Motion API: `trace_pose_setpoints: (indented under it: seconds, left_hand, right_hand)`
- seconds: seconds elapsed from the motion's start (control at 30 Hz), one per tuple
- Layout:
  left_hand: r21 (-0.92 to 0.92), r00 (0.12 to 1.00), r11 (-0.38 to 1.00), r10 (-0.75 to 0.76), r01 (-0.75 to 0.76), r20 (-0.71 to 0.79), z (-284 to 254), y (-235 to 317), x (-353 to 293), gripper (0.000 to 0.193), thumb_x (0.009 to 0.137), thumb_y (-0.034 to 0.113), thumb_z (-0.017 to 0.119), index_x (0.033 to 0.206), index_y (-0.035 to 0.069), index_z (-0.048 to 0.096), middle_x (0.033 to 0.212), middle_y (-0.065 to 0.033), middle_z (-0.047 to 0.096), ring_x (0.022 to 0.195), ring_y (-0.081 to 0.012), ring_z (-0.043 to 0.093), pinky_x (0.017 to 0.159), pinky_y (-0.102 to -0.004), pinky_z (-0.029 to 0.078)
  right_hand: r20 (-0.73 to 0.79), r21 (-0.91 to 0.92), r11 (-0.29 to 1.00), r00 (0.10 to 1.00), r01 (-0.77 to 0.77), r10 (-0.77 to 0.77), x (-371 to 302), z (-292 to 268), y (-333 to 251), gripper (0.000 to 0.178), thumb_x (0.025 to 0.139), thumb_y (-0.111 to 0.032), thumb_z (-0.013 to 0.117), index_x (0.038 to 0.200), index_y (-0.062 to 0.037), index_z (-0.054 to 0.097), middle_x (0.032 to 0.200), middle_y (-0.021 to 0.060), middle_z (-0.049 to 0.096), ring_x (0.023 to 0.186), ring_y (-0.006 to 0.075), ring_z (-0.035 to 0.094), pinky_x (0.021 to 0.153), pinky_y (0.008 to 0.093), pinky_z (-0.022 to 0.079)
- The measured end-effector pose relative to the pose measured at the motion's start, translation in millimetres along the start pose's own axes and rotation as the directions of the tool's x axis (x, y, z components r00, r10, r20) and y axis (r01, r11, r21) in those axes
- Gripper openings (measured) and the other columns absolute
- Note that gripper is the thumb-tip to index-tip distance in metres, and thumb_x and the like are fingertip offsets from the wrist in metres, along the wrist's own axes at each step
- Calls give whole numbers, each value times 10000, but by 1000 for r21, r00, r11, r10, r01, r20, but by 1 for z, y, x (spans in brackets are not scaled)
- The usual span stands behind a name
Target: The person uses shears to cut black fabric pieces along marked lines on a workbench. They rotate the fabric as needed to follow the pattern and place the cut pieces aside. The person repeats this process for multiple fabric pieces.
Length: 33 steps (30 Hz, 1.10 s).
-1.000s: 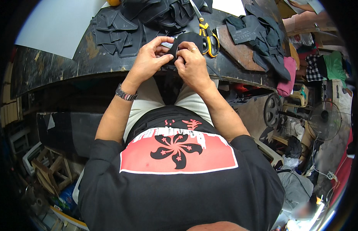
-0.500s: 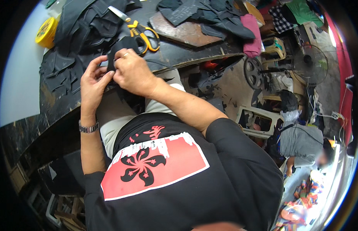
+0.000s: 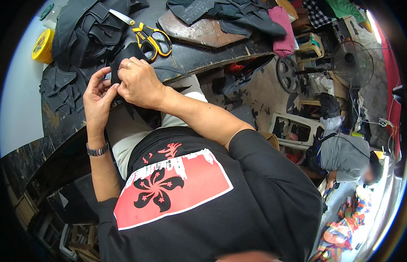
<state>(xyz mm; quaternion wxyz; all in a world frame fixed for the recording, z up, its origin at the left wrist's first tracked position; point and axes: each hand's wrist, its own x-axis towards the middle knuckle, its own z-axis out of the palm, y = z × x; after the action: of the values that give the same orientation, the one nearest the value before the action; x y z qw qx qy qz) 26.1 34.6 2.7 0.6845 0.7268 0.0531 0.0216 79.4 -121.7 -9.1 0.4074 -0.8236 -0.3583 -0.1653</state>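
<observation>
Dark worktop (image 3: 203, 59) bore loose dark pieces (image 3: 61, 89) and yellow-handled scissors (image 3: 141, 33); at its near edge, left hand (image 3: 97, 100) and right hand (image 3: 140, 83) pinched a single black piece (image 3: 128, 51) between them, work apparently unfinished, though how much was done or left could not be told

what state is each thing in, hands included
Left hand: partly curled against the black piece
Right hand: closed on the black piece
Black piece: held, partly hidden
Yellow-and-black scissors: lying on the table, blades looking closed
Wristwatch: strapped on
Fan: upright, running or not unclear
</observation>
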Motion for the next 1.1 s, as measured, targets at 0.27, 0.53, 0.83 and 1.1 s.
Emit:
trace_pose_setpoints:
  seconds: [0.27, 0.53, 0.83, 1.1]
  left_hand:
    - [-34, 1000, 999, 14, -14, -13, 0, 4, -1, 495, 884, -23, 649, 1351, 12, 490, 932, 1, 584, 817, -47, 555, 744, -189, 472]
    - [-6, 999, 1000, -12, 13, 51, -2, 6, -2, 486, 894, -15, 644, 1355, 2, 491, 1013, -31, 625, 894, -61, 584, 778, -196, 485]
    - [1, 999, 999, 43, -43, 33, -2, 2, 1, 453, 871, -24, 672, 1304, 11, 543, 930, 10, 594, 842, -25, 537, 728, -161, 446]
    - [-3, 998, 998, 66, -66, 13, -1, 1, 0, 436, 857, -28, 680, 1275, 21, 565, 901, 27, 594, 803, -18, 534, 709, -162, 441]
  right_hand:
    - [-6, 183, 983, 1000, 3, -2, 7, -15, 10, 110, 677, -84, 675, 717, -2, 612, 799, 126, 596, 756, 308, 606, 663, 387, 497]
    - [90, 287, 949, 990, -130, 109, 7, -17, 10, 143, 683, -143, 725, 692, -11, 670, 810, 143, 629, 798, 319, 632, 740, 398, 516]
    - [38, 63, 996, 998, -60, 57, 3, -4, 0, 150, 665, -130, 709, 696, 5, 651, 838, 151, 607, 852, 336, 601, 744, 435, 488]
    - [-30, 41, 999, 999, 14, -13, 8, -2, 1, 137, 655, -106, 682, 646, -22, 573, 764, 139, 584, 761, 329, 596, 686, 426, 484]
